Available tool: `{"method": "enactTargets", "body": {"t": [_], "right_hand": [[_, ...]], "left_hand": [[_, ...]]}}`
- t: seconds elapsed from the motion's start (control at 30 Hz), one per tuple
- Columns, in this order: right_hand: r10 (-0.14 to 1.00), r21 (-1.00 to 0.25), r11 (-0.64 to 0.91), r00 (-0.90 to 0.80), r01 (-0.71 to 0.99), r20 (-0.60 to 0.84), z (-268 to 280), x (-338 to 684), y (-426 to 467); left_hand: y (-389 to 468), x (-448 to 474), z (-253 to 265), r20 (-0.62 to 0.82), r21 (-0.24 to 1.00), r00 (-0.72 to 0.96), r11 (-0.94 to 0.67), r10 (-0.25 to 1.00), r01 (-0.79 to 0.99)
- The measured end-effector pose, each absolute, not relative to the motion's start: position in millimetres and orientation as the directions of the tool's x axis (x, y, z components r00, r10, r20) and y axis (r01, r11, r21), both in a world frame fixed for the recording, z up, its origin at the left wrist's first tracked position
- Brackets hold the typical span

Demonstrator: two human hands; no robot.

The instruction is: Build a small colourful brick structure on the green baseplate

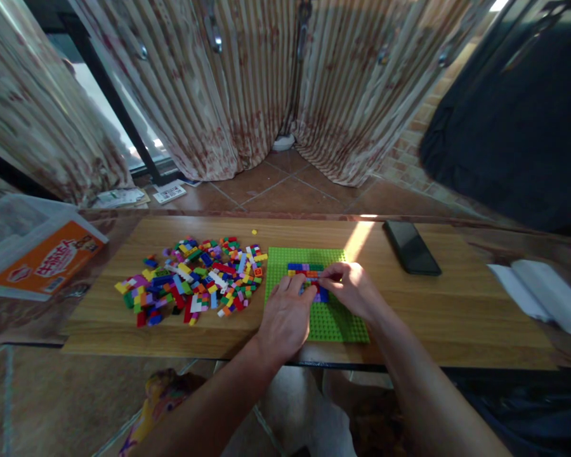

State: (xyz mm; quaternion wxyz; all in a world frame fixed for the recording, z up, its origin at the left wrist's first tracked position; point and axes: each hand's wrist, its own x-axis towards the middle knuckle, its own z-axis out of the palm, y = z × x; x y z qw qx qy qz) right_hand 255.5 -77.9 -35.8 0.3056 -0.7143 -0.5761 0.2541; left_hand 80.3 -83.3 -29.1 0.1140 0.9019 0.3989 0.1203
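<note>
A green studded baseplate (340,327) lies on the wooden table, with a small patch of coloured toy bricks (305,267) in rows near its middle. Over the left side of that patch rests my left hand (288,311), fingers bent and touching the bricks; what they grip, if anything, is hidden. My right hand (351,287) comes in from the right, thumb and forefinger pinched together at the patch's right edge. Anything between those fingertips is too small to make out. Blue and purple bricks show between the two hands.
Left of the baseplate spreads a loose pile of mixed bricks (190,279), and one yellow brick (254,232) lies apart behind it. A black phone (412,247) is at the table's right. Beyond the left end stands a clear plastic box (26,244) with an orange label. Curtains hang behind.
</note>
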Motion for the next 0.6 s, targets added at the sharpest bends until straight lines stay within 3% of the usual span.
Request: {"method": "enactTargets", "body": {"t": [0.3, 0.6], "right_hand": [[0.984, -0.723, -0.079, 0.17, 0.687, 0.054, -37.2, 254.1, -78.4], [0.986, -0.747, -0.074, 0.163, 0.661, 0.047, -37.3, 255.6, -78.4]], "left_hand": [[-89.9, 89.4, -22.4, 0.083, 0.168, 0.627, -0.631, 0.775, 0.758], [-93.3, 90.8, -32.3, 0.193, 0.169, 0.605, -0.634, 0.772, 0.755]]}}
